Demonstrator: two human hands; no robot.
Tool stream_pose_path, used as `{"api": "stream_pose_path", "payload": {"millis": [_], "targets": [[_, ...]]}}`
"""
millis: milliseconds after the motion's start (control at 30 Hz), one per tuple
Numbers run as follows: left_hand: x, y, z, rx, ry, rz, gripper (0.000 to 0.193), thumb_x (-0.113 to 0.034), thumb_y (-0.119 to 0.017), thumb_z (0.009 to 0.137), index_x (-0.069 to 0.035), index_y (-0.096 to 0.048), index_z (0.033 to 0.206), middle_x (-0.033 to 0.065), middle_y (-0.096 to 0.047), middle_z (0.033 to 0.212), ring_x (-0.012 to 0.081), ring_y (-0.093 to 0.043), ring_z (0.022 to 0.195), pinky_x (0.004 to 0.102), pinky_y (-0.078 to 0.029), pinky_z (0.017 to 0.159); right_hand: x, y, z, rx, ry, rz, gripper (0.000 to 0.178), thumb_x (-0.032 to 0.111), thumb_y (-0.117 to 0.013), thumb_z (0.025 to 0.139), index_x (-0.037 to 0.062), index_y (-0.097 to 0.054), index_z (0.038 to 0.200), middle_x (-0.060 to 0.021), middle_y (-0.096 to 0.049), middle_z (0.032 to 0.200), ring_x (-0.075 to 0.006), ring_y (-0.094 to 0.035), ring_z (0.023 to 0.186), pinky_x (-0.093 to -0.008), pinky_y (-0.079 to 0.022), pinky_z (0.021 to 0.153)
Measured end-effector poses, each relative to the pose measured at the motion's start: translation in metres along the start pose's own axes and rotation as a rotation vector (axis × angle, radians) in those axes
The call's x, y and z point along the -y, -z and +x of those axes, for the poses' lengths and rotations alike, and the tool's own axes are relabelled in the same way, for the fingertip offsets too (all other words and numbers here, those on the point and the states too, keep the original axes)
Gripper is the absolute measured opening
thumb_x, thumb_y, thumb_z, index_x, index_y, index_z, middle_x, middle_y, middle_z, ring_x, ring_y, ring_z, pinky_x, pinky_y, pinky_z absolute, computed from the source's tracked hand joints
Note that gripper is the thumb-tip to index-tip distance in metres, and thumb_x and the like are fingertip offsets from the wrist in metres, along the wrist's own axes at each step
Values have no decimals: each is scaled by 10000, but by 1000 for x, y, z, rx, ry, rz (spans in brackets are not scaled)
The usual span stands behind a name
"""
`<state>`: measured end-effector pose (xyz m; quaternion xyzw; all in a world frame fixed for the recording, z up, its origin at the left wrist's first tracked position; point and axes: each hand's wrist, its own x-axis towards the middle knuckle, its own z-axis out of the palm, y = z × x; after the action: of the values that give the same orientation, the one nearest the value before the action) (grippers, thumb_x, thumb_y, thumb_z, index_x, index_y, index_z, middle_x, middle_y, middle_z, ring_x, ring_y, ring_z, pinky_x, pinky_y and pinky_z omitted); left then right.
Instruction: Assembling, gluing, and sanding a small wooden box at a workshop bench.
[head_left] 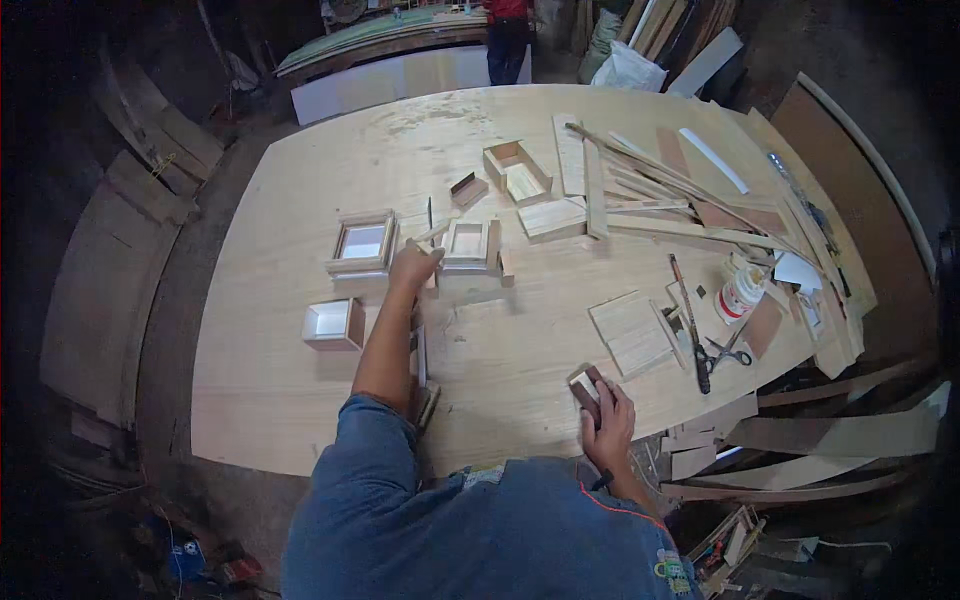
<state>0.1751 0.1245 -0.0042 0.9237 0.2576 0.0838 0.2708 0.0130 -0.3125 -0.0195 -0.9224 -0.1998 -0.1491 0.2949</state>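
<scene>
Gripped a brown block point(587, 393) in the right hand point(612, 425), near the front edge of the surface point(520, 335); risked dropping it off with a slack hold. Had the left hand point(414, 264) at a thin strip point(433, 233) beside the pale frame point(468, 243); couldn't tell if pinched. Risked shoving the pale frame askew by snagging it. Saw an open box point(520, 178) beyond, near loose slats point(650, 207).

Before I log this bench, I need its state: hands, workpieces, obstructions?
Left hand at thin wood strip. Right hand holding small brown piece. Scissors rightward, clear of both hands.
</scene>
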Motion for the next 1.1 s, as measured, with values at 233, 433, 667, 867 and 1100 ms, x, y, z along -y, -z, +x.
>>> {"api": "stream_pose_path", "payload": {"millis": [233, 433, 667, 867, 1100], "targets": [[-11, -5, 14, 35, 64, -128, 921, -437, -728, 660, 66, -349, 1331, 265, -584, 1128, 350, -582, 1050, 386, -462, 881, -4, -3, -2, -8, -7, -44, 583, 156, -623, 757, 57, -448, 1304, -215, -460, 1234, -374, -447, 1121, -472, -344, 958], [3, -8, 2, 124, -99, -727, 909, -260, -781, 691, 45, -281, 1386, 183, -628, 1079, 212, -603, 948, 295, -486, 790, -4, -4, 0, -9, 12, 0, 596, 130, -621, 748, 55, -434, 1309, -209, -454, 1260, -372, -452, 1124, -472, -345, 956], [-4, 3, -46, 241, -278, -340, 786, -189, -781, 604, -34, -464, 1306, 190, -593, 1167, 271, -599, 1023, 338, -474, 865, -5, -5, 0, 0, -4, -37, 570, 149, -606, 764, 55, -444, 1302, -219, -451, 1253, -374, -443, 1138, -474, -342, 959], [-17, 13, -59, 133, -255, -273, 668, -226, -703, 605, -63, -548, 1234, 186, -662, 929, 274, -654, 807, 353, -507, 751, -3, -4, -2, -20, -8, -54, 576, 145, -612, 754, 53, -448, 1298, -226, -455, 1246, -379, -446, 1135, -475, -345, 959], [-26, 5, -80, 180, -365, -67, 593, -296, -727, 606, -47, -609, 1131, 161, -653, 875, 312, -630, 781, 387, -497, 727, 1, 2, 2, -7, -32, -12, 569, 152, -614, 761, 44, -445, 1294, -201, -468, 1259, -369, -451, 1140, -469, -347, 962]]}}
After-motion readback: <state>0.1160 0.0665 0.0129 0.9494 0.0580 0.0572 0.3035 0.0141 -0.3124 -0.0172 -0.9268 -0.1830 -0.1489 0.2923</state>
